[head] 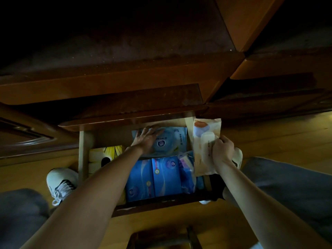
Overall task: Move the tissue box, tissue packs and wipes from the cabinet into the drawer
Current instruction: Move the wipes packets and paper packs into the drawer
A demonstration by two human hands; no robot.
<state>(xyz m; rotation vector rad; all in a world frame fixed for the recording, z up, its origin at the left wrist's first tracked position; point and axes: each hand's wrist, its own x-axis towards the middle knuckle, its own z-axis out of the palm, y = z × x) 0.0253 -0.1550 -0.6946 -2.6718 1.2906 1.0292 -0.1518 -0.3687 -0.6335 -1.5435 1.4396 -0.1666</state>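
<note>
The wooden drawer (pixel 83 153) is pulled out below the dark cabinet. Inside it, my left hand (pixel 146 138) lies flat with spread fingers on a pale blue tissue pack (pixel 173 141) at the back. Two blue tissue packs (pixel 154 177) stand side by side in the front half. A crumpled blue and pink pack (pixel 186 169) is wedged at their right. A yellow flower-printed tissue box (pixel 107 155) sits at the drawer's left. My right hand (pixel 222 150) holds a cream and orange pack of wipes (pixel 204 146) upright over the drawer's right edge.
The open cabinet (pixel 125 42) above the drawer is dark; its door (pixel 246 22) swings out at upper right. My knees and white shoes (pixel 61 182) flank the drawer on the wooden floor. A wooden stool top (pixel 161 238) shows at the bottom.
</note>
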